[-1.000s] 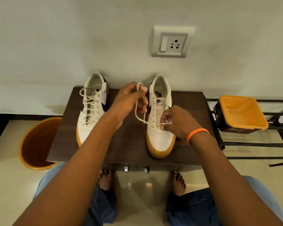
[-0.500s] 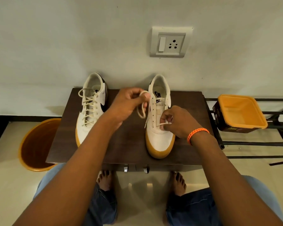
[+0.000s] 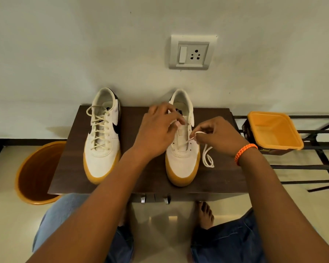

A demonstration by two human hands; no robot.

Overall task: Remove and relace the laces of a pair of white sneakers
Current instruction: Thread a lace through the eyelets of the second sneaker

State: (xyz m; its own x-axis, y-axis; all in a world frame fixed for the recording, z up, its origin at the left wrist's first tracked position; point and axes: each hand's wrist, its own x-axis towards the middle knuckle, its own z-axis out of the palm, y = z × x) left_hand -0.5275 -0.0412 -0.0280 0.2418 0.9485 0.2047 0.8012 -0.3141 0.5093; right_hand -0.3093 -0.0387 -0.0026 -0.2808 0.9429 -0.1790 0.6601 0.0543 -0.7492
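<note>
Standing side by side on a dark wooden table (image 3: 68, 168), toes toward the person: two white sneakers with tan soles. Left sneaker (image 3: 103, 135): fully laced, black mark on its side, untouched. Right sneaker (image 3: 182, 154): nearly all eyelets bare, one cream lace (image 3: 207, 158) crossing only at the lowest pair.

Left hand (image 3: 156, 133): over the tongue and inner edge of the right sneaker, fingers curled, fingertips pinching a pale bit at the upper eyelets; whether that is lace or tongue cannot be told.

Right hand (image 3: 218, 137): at the outer edge of the same sneaker, thumb and forefinger pinched on the lace just beside the eyelet row. From that pinch the lace runs down to the low eyelets, and its loose part hangs below the hand, looping on the table just beside the sole. Orange braided band (image 3: 244, 151) on that wrist.

Also present: brown bucket (image 3: 36, 173) on the floor, left; orange-lidded box (image 3: 273, 133) on a black metal rack (image 3: 321, 149), right; wall socket (image 3: 192, 52) above.
</note>
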